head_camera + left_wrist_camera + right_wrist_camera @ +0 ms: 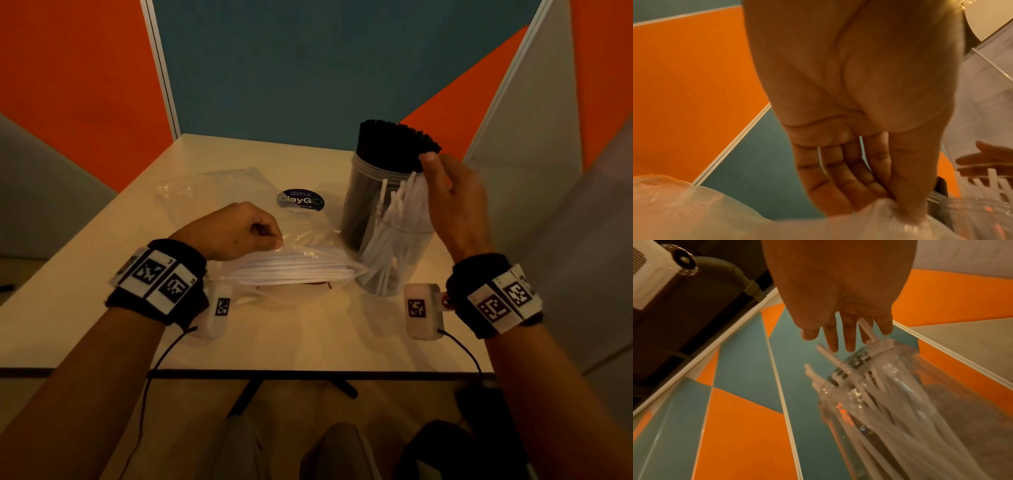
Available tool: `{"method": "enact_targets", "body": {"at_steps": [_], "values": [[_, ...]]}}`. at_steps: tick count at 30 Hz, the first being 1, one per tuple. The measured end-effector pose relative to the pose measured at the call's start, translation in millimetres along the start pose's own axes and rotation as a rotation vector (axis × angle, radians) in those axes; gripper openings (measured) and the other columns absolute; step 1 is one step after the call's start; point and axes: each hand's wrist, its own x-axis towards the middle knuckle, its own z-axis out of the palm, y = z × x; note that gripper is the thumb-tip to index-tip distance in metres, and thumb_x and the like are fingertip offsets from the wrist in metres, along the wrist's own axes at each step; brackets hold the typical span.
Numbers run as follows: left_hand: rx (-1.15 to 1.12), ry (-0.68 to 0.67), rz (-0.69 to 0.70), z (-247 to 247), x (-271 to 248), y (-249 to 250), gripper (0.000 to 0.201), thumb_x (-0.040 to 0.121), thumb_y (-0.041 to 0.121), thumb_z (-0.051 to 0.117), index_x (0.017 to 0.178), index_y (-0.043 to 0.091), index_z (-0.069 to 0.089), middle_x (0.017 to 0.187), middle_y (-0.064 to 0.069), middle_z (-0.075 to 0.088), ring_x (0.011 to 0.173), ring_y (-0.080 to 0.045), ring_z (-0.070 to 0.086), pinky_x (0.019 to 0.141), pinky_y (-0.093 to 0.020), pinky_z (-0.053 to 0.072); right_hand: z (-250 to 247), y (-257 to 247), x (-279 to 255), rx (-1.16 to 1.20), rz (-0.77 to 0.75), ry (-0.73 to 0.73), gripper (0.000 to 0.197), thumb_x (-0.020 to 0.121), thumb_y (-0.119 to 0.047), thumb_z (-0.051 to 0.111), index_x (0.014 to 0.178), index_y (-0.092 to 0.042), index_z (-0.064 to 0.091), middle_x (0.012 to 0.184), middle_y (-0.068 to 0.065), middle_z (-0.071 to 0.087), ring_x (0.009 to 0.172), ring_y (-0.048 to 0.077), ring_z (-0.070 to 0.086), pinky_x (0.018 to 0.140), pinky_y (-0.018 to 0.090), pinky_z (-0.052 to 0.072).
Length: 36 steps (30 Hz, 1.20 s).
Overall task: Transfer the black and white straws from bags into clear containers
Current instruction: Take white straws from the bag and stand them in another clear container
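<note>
A clear plastic bag (301,263) of white straws lies on the table in front of me. My left hand (236,233) pinches its upper film, thumb against curled fingers (863,183), and the bag (756,227) fills the bottom of the left wrist view. To the right a clear container (394,250) holds white straws (407,205) that fan out above its rim. My right hand (455,202) hovers over them with straight, spread fingers (846,335), touching the straw tips (865,329). Behind it a taller clear container (370,192) is packed with black straws (394,144).
An empty clear bag (212,192) lies flat at the back left of the table (308,342). A round dark sticker (301,200) is on the tabletop. Orange and teal partition panels (308,68) close the booth on three sides. The table's front edge is near my body.
</note>
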Motion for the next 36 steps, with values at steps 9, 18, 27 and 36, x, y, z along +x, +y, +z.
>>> {"method": "enact_targets", "body": {"at_steps": [9, 18, 27, 36], "values": [[-0.021, 0.048, 0.028, 0.9, -1.9, 3.5, 0.005, 0.087, 0.023, 0.065, 0.087, 0.026, 0.068, 0.088, 0.011, 0.069, 0.075, 0.004, 0.06, 0.069, -0.008, 0.04, 53.5, -73.5, -78.9, -0.233, -0.381, -0.647, 0.032, 0.089, -0.002, 0.048, 0.112, -0.016, 0.066, 0.113, 0.002, 0.061, 0.103, 0.015, 0.056, 0.094, 0.025, 0.044], [-0.037, 0.111, 0.045, 2.9, -7.5, 7.9, 0.008, 0.088, 0.02, 0.065, 0.092, 0.018, 0.071, 0.088, 0.006, 0.069, 0.082, -0.005, 0.063, 0.079, -0.018, 0.047, 137.4, -65.7, -100.9, -0.368, -0.418, -0.854, 0.035, 0.092, -0.018, 0.054, 0.127, -0.016, 0.056, 0.127, 0.01, 0.056, 0.112, 0.03, 0.055, 0.092, 0.042, 0.048], [-0.029, 0.126, 0.054, 0.9, -10.0, 8.4, 0.009, 0.088, 0.02, 0.064, 0.093, 0.017, 0.072, 0.086, 0.01, 0.068, 0.08, 0.0, 0.061, 0.077, -0.014, 0.046, 141.0, -71.4, -99.5, -0.426, -0.479, -0.793, 0.032, 0.091, -0.015, 0.051, 0.122, -0.009, 0.057, 0.12, 0.013, 0.06, 0.105, 0.03, 0.057, 0.089, 0.041, 0.047], [-0.022, 0.147, 0.088, 7.0, -17.1, 6.8, 0.012, 0.089, 0.019, 0.064, 0.097, 0.017, 0.071, 0.093, 0.008, 0.066, 0.084, -0.001, 0.056, 0.072, -0.002, 0.039, 146.6, -66.6, -103.5, -0.404, -0.409, -0.801, 0.035, 0.095, -0.016, 0.048, 0.129, -0.009, 0.05, 0.128, 0.013, 0.055, 0.113, 0.03, 0.054, 0.096, 0.042, 0.044]]}}
